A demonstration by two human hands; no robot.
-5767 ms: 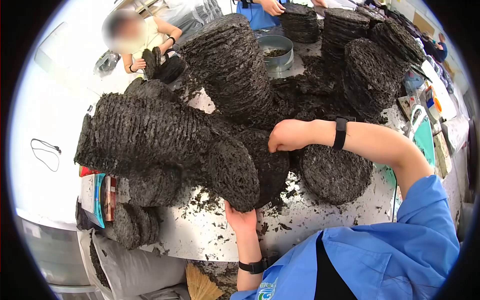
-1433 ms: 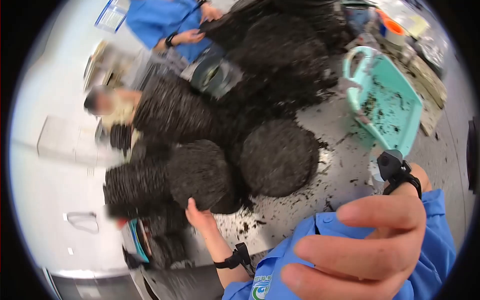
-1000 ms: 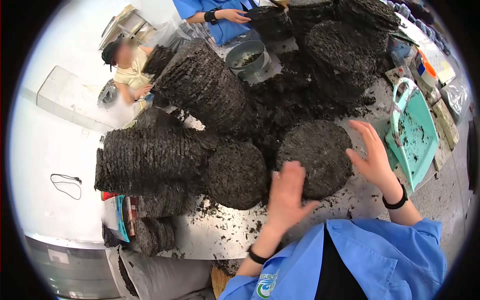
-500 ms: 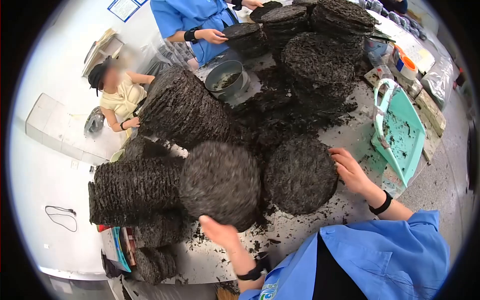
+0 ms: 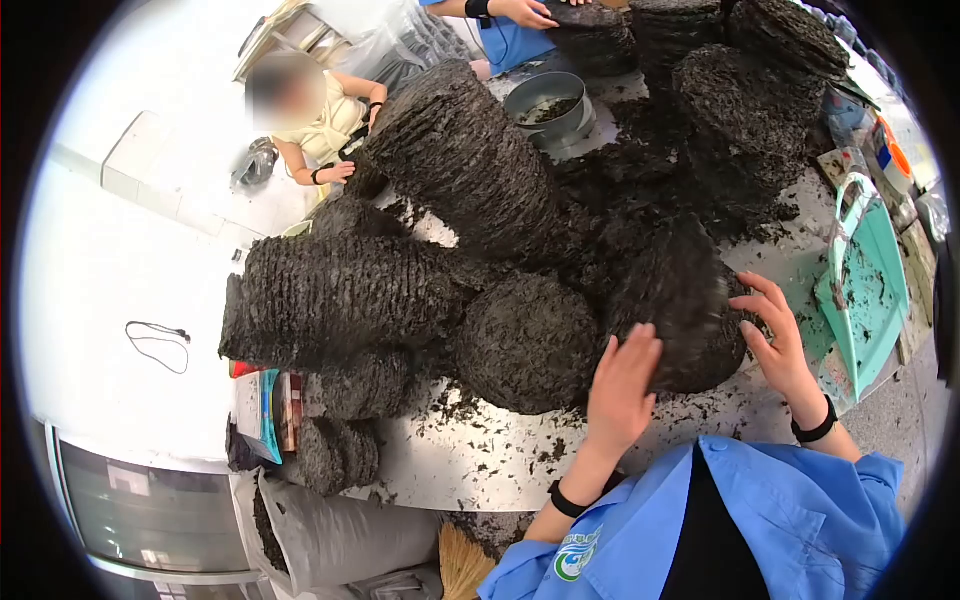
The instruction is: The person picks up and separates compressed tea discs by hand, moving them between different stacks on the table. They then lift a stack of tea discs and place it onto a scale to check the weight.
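Observation:
My left hand (image 5: 622,390) is open, its fingers stretched out flat against the near left side of a dark, round, fibrous cake that looks like dried seaweed (image 5: 668,280). This cake is tilted and smeared by motion. It overlaps a second round cake (image 5: 705,365) below it. At that one's right edge, my right hand (image 5: 775,335) has its fingers curved and apart, the tips close to or touching the rim. Just left of my left hand lies another round cake face (image 5: 527,343). Where the tilted cake meets the lower one is hidden.
Stacks of cakes lie on their sides (image 5: 340,300) and lean (image 5: 470,160) to the left; more stand (image 5: 745,120) behind. A grey bowl (image 5: 548,108) holds dark scraps. At right is a green dustpan (image 5: 865,285). Two people's hands (image 5: 335,172) show at the far side. Crumbs litter the white table (image 5: 420,490).
My left hand has moved right, and the round cake beside it has swung over the right-hand cake and tilted. My right hand stays by that cake's edge. The view has shifted.

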